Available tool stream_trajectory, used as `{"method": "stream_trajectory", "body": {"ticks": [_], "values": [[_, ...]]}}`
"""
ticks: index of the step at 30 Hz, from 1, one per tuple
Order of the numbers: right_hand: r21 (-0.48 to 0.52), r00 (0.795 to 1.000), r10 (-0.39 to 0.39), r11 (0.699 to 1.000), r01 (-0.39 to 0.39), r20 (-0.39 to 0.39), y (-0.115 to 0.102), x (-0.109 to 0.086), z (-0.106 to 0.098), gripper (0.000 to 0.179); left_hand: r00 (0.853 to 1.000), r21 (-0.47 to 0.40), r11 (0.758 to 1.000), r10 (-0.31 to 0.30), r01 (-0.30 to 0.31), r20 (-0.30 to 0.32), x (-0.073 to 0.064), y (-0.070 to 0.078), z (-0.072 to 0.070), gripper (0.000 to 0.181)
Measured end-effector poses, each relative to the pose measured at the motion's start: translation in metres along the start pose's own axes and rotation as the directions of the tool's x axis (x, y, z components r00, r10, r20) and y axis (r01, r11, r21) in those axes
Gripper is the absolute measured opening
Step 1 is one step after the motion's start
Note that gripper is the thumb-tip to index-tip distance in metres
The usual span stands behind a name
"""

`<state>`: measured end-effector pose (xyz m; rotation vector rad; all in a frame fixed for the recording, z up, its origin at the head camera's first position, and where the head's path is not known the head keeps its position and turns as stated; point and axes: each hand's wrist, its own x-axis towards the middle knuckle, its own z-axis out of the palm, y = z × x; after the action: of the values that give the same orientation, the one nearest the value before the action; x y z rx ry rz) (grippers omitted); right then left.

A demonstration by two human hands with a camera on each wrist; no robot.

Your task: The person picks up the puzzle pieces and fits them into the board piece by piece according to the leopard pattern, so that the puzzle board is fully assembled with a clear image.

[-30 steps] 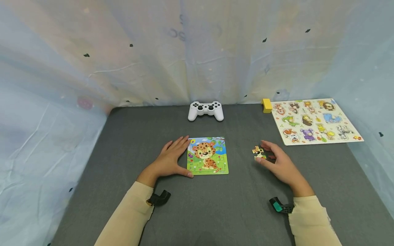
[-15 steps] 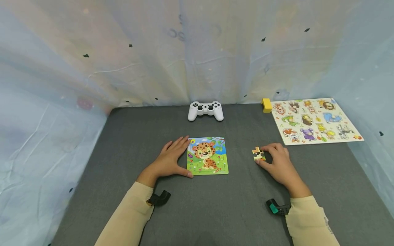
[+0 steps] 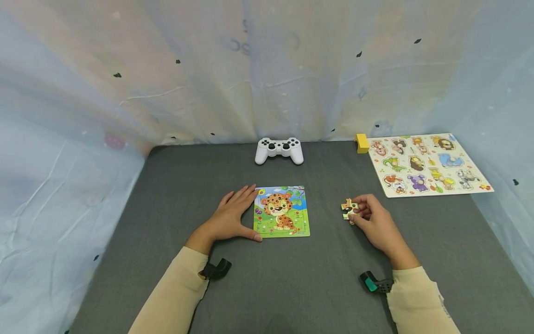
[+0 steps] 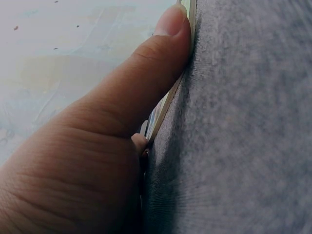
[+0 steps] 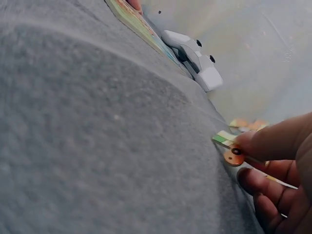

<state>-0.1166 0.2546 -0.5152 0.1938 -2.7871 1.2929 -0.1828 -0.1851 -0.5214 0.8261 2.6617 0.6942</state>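
Note:
In the head view, a square leopard jigsaw puzzle (image 3: 281,212) lies flat on the dark grey table. My left hand (image 3: 233,215) rests along its left side, fingers extended at the upper left corner and thumb spread to the lower left corner. The left wrist view shows the thumb (image 4: 163,44) against the puzzle's edge. To the right of the puzzle, my right hand (image 3: 375,222) pinches a small jigsaw piece (image 3: 348,209) between thumb and fingers, low over the table. In the right wrist view that piece (image 5: 233,155) has an orange knob; my thumb covers part of it.
A white game controller (image 3: 278,150) lies behind the puzzle at the table's back edge. To the back right are a yellow block (image 3: 362,144) and a white animal board (image 3: 429,164), which lies beyond my right hand. A pale curtain (image 3: 267,83) hangs behind the table.
My right hand has moved slightly left and its fingers have closed in on the jigsaw piece, which has turned a little. The left hand and the leopard puzzle have stayed put.

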Motion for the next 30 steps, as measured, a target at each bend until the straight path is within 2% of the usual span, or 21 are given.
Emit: {"method": "stream_trajectory", "body": {"ticks": [5, 12, 16, 25, 30], "values": [[0.093, 0.999, -0.026, 0.995, 0.03, -0.045, -0.002, 0.0, 0.006, 0.02, 1.0, 0.0, 1.0, 0.001, -0.001, 0.002, 0.0, 0.001, -0.002, 0.143], [0.228, 0.999, -0.035, 0.973, 0.037, -0.011, -0.008, 0.0, 0.015, 0.029, 1.0, -0.015, 1.0, 0.005, -0.005, -0.002, -0.001, 0.001, -0.001, 0.143], [0.303, 0.999, -0.035, 0.953, 0.03, 0.009, -0.014, -0.001, 0.021, 0.023, 1.0, -0.01, 1.0, 0.0, 0.0, 0.001, -0.001, 0.001, -0.002, 0.143], [0.408, 0.997, -0.052, 0.912, 0.025, 0.055, -0.029, -0.005, 0.038, 0.019, 1.0, -0.02, 1.0, 0.012, -0.012, -0.009, 0.0, -0.002, 0.002, 0.143], [0.417, 0.995, -0.079, 0.908, 0.048, 0.057, -0.039, -0.006, 0.05, 0.017, 1.0, -0.024, 1.0, 0.016, -0.016, -0.014, 0.0, -0.002, 0.002, 0.143]]}}
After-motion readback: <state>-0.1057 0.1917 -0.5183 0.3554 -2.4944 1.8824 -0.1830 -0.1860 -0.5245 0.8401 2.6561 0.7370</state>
